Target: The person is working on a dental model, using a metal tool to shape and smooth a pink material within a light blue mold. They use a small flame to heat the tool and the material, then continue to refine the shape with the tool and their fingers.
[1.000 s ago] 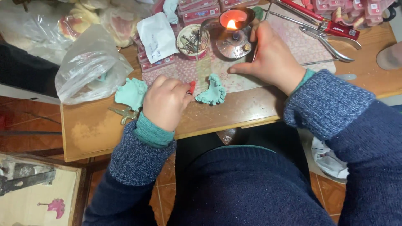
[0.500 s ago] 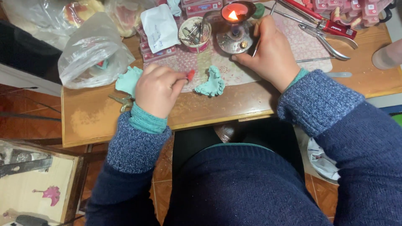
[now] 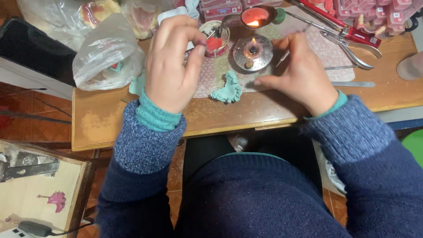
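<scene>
Wax work appears to be mid-course: the left hand (image 3: 169, 66) pinches a small red piece (image 3: 214, 43) over the round tin (image 3: 214, 33), the right hand (image 3: 299, 70) pinches a thin metal tool (image 3: 282, 57) beside the lit burner (image 3: 253, 51), and the green dental cast (image 3: 228, 88) lies untouched on the patterned mat (image 3: 207, 81) between them. Flat pink-red boxes (image 3: 220, 8) with pale labels are stacked along the far table (image 3: 132, 123) edge, and clear plastic bags (image 3: 105, 50) sit at far left.

Both hands (image 3: 174, 66) (image 3: 299, 72) forward; fingers pinched

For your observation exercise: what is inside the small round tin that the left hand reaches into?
The small round tin holds a red lump and thin metal tools. The left hand covers its left side, hiding the rest.
</scene>
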